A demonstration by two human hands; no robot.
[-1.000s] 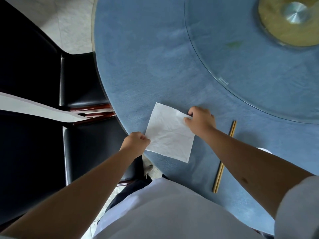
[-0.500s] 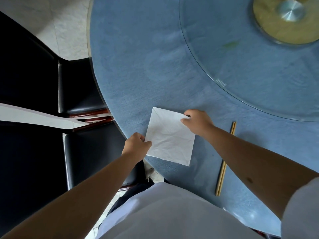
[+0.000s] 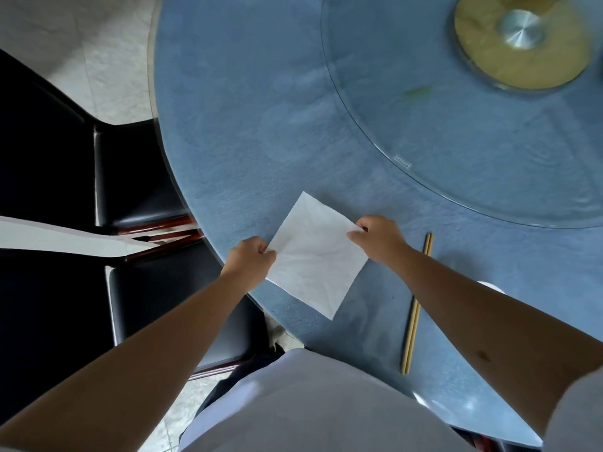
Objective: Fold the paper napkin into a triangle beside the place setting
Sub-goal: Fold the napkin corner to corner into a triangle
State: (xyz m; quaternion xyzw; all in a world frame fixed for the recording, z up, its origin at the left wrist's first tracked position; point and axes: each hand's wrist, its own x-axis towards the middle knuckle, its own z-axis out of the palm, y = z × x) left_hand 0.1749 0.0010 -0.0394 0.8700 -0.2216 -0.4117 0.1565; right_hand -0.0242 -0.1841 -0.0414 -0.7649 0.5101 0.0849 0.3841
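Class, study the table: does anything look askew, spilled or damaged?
The napkin is crumpled and lies cornerwise, its left corner at the table edge. A green smear marks the glass turntable. Nothing is torn.

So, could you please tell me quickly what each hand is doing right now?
Left hand: closed, pinching the left corner of the napkin.
Right hand: closed, pinching the napkin's right corner.

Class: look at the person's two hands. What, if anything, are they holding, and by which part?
Both hold the white paper napkin: the left hand pinches its left corner, the right hand its right corner. It is still an unfolded square.
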